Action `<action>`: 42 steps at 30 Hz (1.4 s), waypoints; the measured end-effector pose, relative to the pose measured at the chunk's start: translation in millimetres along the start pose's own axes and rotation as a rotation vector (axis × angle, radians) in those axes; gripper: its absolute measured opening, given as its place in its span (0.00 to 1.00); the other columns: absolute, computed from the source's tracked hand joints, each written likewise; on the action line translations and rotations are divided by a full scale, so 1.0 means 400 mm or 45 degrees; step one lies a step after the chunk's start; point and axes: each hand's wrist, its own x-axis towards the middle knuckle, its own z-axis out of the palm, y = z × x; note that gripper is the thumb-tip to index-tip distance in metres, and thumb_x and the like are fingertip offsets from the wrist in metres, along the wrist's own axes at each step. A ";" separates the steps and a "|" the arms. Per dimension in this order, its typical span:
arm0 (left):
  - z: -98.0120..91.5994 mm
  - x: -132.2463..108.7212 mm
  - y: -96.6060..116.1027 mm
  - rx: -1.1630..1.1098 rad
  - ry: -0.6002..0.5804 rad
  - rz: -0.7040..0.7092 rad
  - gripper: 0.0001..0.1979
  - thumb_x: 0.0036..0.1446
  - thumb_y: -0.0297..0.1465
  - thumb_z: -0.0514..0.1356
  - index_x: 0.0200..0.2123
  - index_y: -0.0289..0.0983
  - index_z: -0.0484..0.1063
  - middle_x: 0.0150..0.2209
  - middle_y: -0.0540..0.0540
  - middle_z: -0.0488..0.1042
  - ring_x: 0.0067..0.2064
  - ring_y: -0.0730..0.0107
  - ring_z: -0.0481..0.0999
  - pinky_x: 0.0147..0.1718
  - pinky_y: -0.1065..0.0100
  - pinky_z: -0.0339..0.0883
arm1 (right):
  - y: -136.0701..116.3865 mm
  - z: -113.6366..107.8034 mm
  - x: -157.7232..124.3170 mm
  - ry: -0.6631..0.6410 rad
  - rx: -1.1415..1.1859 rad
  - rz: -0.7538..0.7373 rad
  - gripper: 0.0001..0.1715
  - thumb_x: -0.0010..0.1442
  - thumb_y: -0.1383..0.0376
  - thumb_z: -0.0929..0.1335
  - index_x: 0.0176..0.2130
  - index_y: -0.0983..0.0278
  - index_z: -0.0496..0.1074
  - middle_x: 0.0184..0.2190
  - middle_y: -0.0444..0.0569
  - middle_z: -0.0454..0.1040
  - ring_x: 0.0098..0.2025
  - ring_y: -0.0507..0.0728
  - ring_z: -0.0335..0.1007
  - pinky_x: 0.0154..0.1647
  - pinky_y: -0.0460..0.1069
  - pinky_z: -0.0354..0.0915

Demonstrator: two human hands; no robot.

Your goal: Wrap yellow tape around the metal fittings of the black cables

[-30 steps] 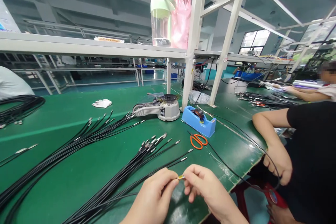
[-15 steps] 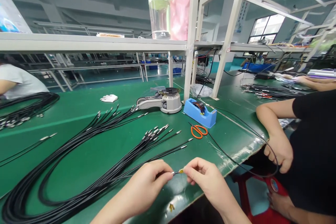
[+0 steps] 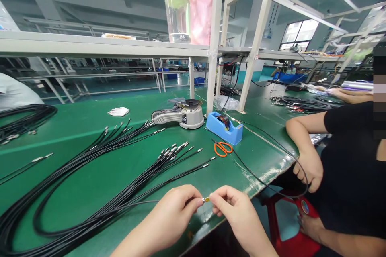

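While cable tip (image 3: pixel 205 199) btwn 2 hands (image 3: pixel 180 209) (image 3: pixel 234 209), 1 tape roll (image 3: pixel 223 120) w/in dispenser (image 3: pixel 230 135).

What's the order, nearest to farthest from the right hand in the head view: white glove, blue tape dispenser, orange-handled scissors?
1. Orange-handled scissors: ahead of the right hand.
2. Blue tape dispenser: just behind the scissors.
3. White glove: far back, to the left.
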 end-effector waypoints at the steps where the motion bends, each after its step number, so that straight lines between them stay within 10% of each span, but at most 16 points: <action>1: 0.002 0.000 -0.002 0.005 -0.002 0.018 0.13 0.59 0.36 0.50 0.31 0.38 0.71 0.32 0.53 0.72 0.34 0.75 0.67 0.35 0.75 0.56 | 0.002 0.002 -0.001 -0.001 0.001 -0.002 0.18 0.55 0.54 0.68 0.28 0.67 0.70 0.23 0.47 0.71 0.28 0.53 0.67 0.32 0.45 0.63; 42: 0.074 0.018 -0.053 0.010 -0.009 0.035 0.13 0.57 0.32 0.49 0.26 0.35 0.70 0.30 0.49 0.72 0.33 0.73 0.67 0.34 0.73 0.55 | 0.021 0.017 -0.005 -0.111 -0.095 0.035 0.15 0.56 0.58 0.65 0.29 0.68 0.68 0.24 0.48 0.70 0.29 0.53 0.66 0.33 0.46 0.61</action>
